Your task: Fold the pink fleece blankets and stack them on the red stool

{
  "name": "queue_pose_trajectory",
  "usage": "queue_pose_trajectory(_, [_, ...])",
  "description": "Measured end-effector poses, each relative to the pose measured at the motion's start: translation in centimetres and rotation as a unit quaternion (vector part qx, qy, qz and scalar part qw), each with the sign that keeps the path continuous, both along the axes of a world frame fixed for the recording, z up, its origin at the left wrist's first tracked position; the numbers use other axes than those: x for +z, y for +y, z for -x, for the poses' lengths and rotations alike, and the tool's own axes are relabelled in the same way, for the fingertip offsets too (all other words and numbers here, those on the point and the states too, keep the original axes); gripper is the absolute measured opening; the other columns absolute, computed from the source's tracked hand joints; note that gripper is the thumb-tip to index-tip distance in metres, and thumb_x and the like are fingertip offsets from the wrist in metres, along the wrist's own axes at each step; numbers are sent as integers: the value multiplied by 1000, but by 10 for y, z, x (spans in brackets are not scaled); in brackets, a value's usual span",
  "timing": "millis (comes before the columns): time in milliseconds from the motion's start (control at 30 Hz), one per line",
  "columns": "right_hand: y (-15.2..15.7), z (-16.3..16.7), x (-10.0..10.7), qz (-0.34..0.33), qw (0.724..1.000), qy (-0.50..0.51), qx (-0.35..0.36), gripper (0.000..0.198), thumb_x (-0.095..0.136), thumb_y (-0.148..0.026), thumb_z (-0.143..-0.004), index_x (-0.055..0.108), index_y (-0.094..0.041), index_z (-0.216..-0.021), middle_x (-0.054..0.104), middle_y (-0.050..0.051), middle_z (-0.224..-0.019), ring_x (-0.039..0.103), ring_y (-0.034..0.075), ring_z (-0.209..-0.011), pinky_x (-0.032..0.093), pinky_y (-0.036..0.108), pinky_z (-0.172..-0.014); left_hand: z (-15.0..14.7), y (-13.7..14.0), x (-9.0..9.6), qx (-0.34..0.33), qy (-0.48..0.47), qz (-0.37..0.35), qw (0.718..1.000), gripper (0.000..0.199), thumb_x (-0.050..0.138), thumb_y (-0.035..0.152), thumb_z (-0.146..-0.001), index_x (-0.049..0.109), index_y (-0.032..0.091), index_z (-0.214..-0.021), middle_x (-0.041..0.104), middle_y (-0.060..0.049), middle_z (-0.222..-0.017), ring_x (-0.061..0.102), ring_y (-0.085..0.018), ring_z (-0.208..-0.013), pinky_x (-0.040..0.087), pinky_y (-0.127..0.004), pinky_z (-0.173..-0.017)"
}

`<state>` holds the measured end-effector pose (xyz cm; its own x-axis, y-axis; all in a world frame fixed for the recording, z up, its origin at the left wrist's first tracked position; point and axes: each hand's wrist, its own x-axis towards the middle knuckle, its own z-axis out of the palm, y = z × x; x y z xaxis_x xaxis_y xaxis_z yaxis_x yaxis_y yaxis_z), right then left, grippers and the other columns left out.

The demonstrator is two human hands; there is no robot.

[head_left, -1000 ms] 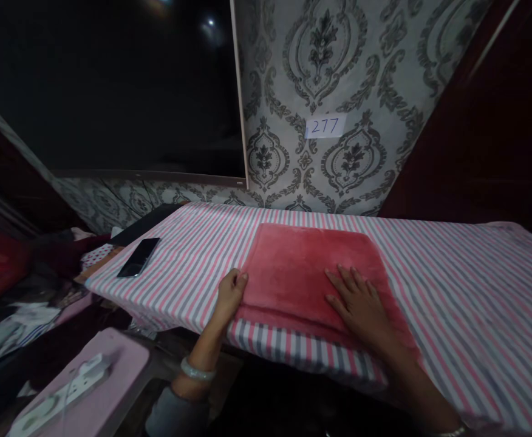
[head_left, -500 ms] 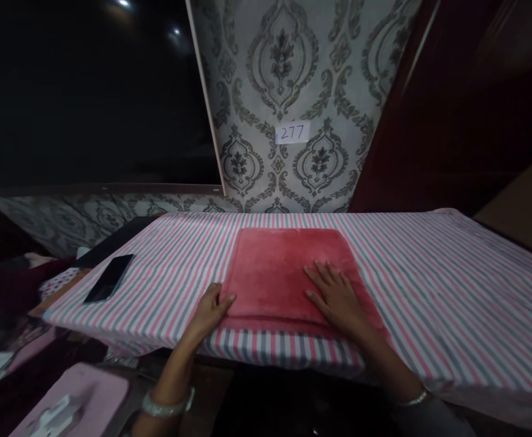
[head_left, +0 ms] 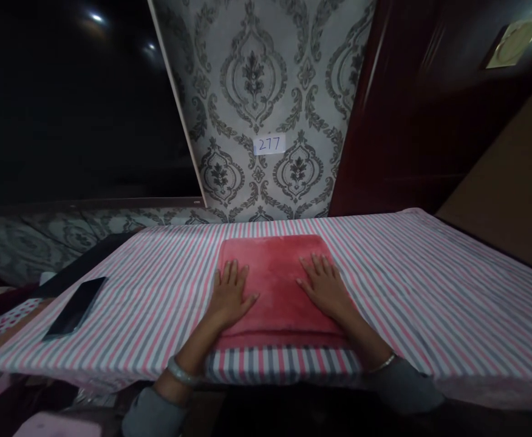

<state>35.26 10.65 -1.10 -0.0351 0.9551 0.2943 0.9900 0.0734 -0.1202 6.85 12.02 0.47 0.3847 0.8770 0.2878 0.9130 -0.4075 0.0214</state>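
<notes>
A folded coral-pink plush cloth (head_left: 277, 285) lies flat near the front edge of the table, its layers showing along the near side. My left hand (head_left: 231, 294) rests palm down on its left part, fingers spread. On the right part lies my right hand (head_left: 324, 285), also flat with fingers apart. Neither hand grips anything. The cloth beneath each palm is hidden.
A striped pink, grey and white tablecloth (head_left: 430, 291) covers the table. At the left lies a black phone (head_left: 75, 308). Behind stand a large dark screen (head_left: 79, 109) and a wall with a paper label (head_left: 269, 144) reading 277.
My left hand has moved from the cloth's left edge onto its top and flattened out. My right hand stays flat on the right part. The camera view has shifted to the right.
</notes>
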Motion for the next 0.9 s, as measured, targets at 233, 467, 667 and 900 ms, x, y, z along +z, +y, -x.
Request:
queue_pose_trajectory(233, [-6,0,-6,4,1000,-10,-3,64,38,-56,-101,37,-22,-156,30,14,-162,23,37,-149,24,55,-117,2,-1,-1,6,13,57,998,76,46,60,-93,35,15,-154,23,-23,-163,14,-37,-153,18,-63,-118])
queue_pose_trajectory(467, [-18,7,24,69,997,20,-16,61,39,-51,-103,35,-22,-156,26,14,-163,19,36,-150,23,56,-117,-6,-8,31,25,-2,120,992,79,53,59,-90,36,14,-153,23,-23,-163,14,-38,-153,17,-63,-118])
queue_pose_trajectory(667, [-45,38,39,90,995,35,29,56,36,-45,-104,32,-29,-157,20,8,-165,16,34,-151,19,58,-118,-50,-40,31,-69,-6,66,995,61,42,51,-98,39,22,-152,32,-13,-162,24,-32,-151,16,-62,-120])
queue_pose_trajectory(900, [-53,42,15,66,997,26,43,55,39,-43,-103,35,-32,-156,21,4,-165,17,33,-151,18,58,-118,-65,-54,1,-73,20,61,995,61,34,51,-101,35,23,-155,28,-11,-164,20,-30,-153,15,-64,-121])
